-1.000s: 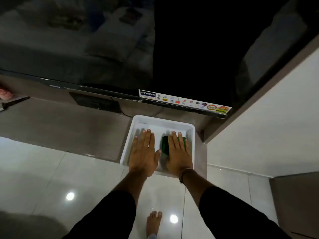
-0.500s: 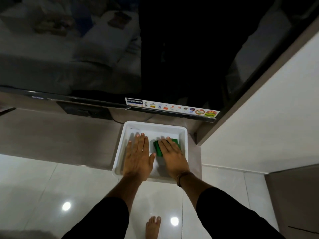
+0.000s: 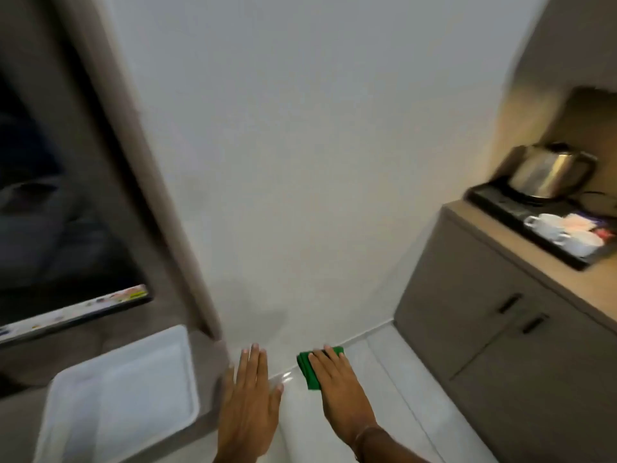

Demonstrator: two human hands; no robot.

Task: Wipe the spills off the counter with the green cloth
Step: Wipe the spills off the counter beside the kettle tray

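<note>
The folded green cloth [image 3: 309, 369] sticks out from under my right hand [image 3: 337, 384], which carries it in the air above the tiled floor, palm down. My left hand [image 3: 248, 406] is flat with its fingers apart and holds nothing, just right of the white tray [image 3: 120, 392]. The tray sits on the low grey shelf [image 3: 20, 419] at the lower left. A wooden counter [image 3: 547, 262] stands at the right, well away from both hands. The frame is motion-blurred, and no spill can be made out.
On the counter rests a black tray [image 3: 521, 225] with a steel kettle [image 3: 547, 175] and white cups [image 3: 547, 228]. Grey cabinet doors [image 3: 467, 305] are below it. A dark television [image 3: 50, 228] hangs at the left, and a white wall [image 3: 300, 162] fills the middle.
The view has swung right, away from the television. Both hands have left the white tray; my right hand lifted the green cloth out and now holds it over the floor.
</note>
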